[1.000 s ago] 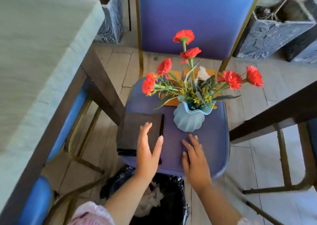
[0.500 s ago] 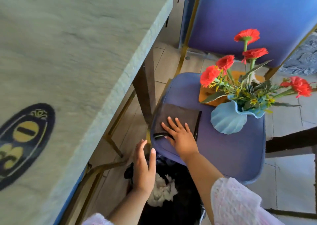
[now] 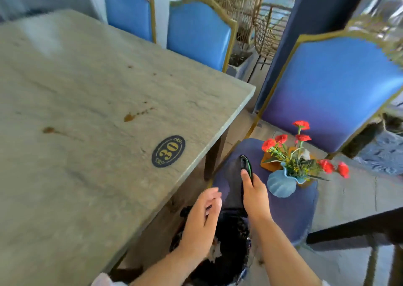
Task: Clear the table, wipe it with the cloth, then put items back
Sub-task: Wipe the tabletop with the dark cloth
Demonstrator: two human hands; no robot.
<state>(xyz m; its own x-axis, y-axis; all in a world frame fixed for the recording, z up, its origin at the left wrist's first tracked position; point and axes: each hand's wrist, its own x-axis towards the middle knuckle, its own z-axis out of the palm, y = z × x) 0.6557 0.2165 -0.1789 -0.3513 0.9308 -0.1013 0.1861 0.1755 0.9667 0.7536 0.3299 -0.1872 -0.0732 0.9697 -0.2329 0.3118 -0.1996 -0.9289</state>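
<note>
Cloth (image 3: pixel 244 164) edge-up, long axis away | right hand (image 3: pixel 255 196) grips it | left hand (image 3: pixel 202 220) loose, empty

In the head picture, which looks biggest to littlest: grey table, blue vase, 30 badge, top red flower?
1. Grey stone table.
2. Pale blue shell-shaped vase, dark oval 30 badge: alike.
3. Topmost red flower.

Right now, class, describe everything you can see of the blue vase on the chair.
The vase is pale blue, ceramic-looking, shell-ribbed, with a wavy rim. It stands upright on the blue chair seat, holding red flowers and green leaves. An orange object lies behind it; the right hand is clear of it.
</note>
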